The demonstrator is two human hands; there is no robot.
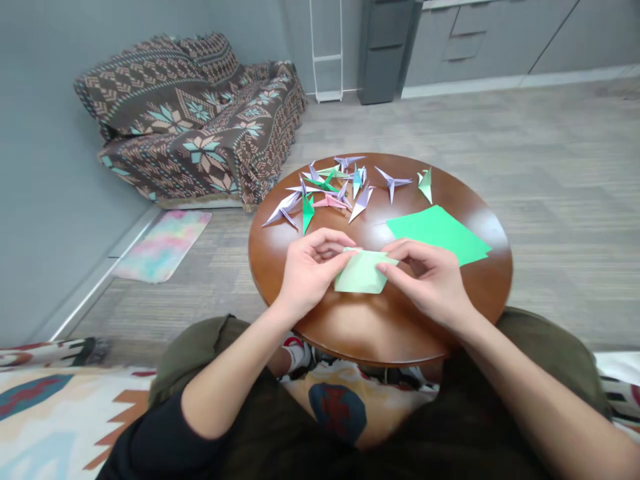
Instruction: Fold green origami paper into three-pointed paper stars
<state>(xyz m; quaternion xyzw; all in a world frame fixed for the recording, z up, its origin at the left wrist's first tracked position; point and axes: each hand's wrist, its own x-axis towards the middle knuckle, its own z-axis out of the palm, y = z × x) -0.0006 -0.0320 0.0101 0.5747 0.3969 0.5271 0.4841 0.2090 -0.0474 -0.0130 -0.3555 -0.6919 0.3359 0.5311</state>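
Observation:
A pale green sheet of folded origami paper (364,273) is held up over the near half of the round wooden table (370,333). My left hand (315,267) pinches its upper left corner between thumb and fingers. At the upper right edge, my right hand (427,275) grips the paper the same way, thumb on the near face. Fingertips behind the sheet are partly hidden. Just beyond my right hand lie bright green paper sheets (440,233), stacked slightly askew.
Several folded paper cranes (327,187) in purple, green, blue and pink crowd the table's far left. A lavender crane (393,182) and a light green crane (425,185) sit farther right. Beyond the table stand a covered sofa (200,127) and a dark grey cabinet (385,57).

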